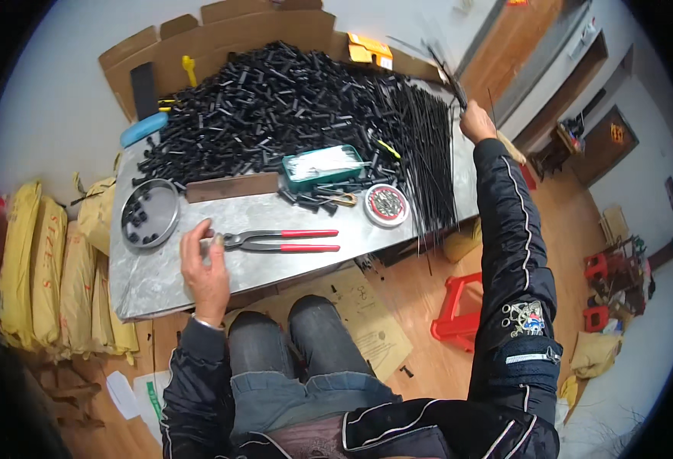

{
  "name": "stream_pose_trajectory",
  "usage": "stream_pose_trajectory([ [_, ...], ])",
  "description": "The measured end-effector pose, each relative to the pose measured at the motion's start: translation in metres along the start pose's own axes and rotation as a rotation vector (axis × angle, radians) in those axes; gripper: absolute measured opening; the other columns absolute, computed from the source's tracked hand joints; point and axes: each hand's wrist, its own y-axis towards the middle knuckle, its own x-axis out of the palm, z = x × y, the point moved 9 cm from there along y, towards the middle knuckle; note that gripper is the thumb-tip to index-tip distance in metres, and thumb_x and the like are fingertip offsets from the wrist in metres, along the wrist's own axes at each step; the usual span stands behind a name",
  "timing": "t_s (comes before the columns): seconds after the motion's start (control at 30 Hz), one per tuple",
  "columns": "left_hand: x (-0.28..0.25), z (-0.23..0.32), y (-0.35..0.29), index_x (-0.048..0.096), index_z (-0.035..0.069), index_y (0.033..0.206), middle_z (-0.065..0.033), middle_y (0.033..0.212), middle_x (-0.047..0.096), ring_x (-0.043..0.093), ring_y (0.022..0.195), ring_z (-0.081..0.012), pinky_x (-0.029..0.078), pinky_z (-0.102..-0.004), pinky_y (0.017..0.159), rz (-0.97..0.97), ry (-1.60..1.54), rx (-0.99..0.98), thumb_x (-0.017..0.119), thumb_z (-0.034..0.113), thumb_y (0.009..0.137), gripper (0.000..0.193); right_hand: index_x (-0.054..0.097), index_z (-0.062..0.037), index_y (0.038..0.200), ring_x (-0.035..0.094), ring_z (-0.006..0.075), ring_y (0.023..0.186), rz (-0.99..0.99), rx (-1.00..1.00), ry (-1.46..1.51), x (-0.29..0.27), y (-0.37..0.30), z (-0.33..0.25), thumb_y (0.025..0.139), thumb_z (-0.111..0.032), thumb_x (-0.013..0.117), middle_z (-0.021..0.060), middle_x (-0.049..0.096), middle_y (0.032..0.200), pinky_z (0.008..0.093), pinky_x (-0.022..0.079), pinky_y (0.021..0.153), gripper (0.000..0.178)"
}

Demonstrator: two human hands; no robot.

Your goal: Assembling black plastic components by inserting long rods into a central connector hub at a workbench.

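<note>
My left hand is over the front of the grey table, its fingers slightly bent and apart, with no object visible in them. Just beside its fingertips lie end-cutting pincers with red handles, jaws toward the hand. Out past the table's right side, my right hand is closed around a bundle of thin black rods; its far end fans out and is blurred. Many more long black rods lie along the table's right end. A big heap of short black tubular pieces covers the back.
A round metal dish holds several small black pieces. Near the middle stand a green tray of thin white pieces and a round tub of small metal parts. Cardboard borders the back. Yellow sacks and a red stool flank the table.
</note>
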Motion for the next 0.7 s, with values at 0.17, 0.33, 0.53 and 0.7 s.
stream_pose_trajectory([
  [0.17, -0.010, -0.004, -0.002, 0.060, 0.003, 0.108, -0.0089, 0.092, 0.058, 0.057, 0.083, -0.0199, 0.046, -0.0302, 0.072, 0.059, -0.061, 0.065, 0.056, 0.002, 0.087, 0.021, 0.059, -0.0053, 0.099, 0.064, 0.0419, 0.088, 0.196, -0.229, -0.022, -0.113, -0.018, -0.091, 0.087, -0.020, 0.049, 0.0253, 0.066, 0.094, 0.0504, 0.049, 0.077, 0.021],
  [0.33, -0.004, 0.028, -0.009, 0.062, 0.000, 0.108, -0.0062, 0.096, 0.064, 0.061, 0.085, -0.0122, 0.049, -0.0242, 0.073, -0.057, -0.376, 0.022, 0.052, 0.004, 0.092, 0.019, 0.057, -0.0052, 0.110, 0.065, 0.0352, 0.080, 0.295, -0.457, 0.237, -0.228, -0.060, -0.211, 0.088, -0.024, 0.056, 0.0197, 0.066, 0.082, 0.0460, 0.048, 0.069, 0.029],
  [0.53, 0.039, 0.157, 0.006, 0.051, -0.001, 0.127, -0.0130, 0.110, 0.060, 0.059, 0.102, -0.0189, 0.047, -0.0329, 0.084, -0.621, -1.111, -0.369, 0.039, 0.058, 0.095, 0.067, 0.056, 0.0008, 0.106, 0.055, 0.0093, 0.069, -0.179, -0.632, 0.865, -0.257, -0.204, -0.310, 0.087, -0.014, 0.063, 0.0053, 0.060, 0.070, 0.0266, 0.046, 0.061, 0.025],
  [0.7, 0.012, 0.126, 0.041, 0.060, 0.002, 0.088, -0.0051, 0.076, 0.060, 0.056, 0.070, -0.0107, 0.043, -0.0250, 0.062, -0.100, -1.199, -0.491, 0.061, 0.038, 0.092, 0.037, 0.055, -0.0022, 0.096, 0.047, 0.0076, 0.056, -0.314, -0.611, 1.342, -0.174, -0.305, -0.338, 0.095, -0.020, 0.054, 0.0002, 0.052, 0.067, 0.0240, 0.038, 0.047, 0.018],
])
